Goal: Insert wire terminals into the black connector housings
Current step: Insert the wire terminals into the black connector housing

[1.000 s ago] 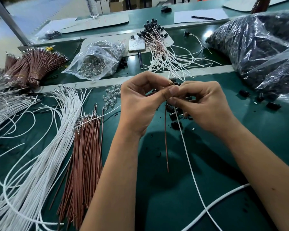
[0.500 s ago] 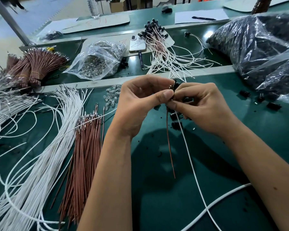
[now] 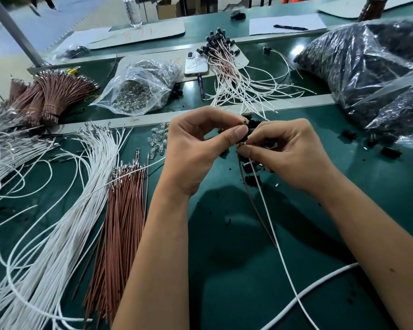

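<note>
My left hand [image 3: 196,148] pinches a small black connector housing [image 3: 244,136] between thumb and forefinger above the green table. My right hand [image 3: 289,151] pinches the tops of a brown wire [image 3: 255,206] and a white wire [image 3: 272,232] right under the housing. Both wires hang down toward the table's near side. Whether the terminals sit inside the housing is hidden by my fingers. Loose black housings [image 3: 252,179] lie just below my hands.
Loose white wires [image 3: 65,210] and brown wires [image 3: 124,210] fan across the left. Finished assemblies [image 3: 227,67], a phone [image 3: 196,64] and a clear bag of bulbs [image 3: 138,91] lie behind a metal rail. Large bags of black parts [image 3: 367,65] fill the right.
The brown wire's free end has swung to the right, toward the white wire. My hands have stayed together at the housing, shifting only slightly.
</note>
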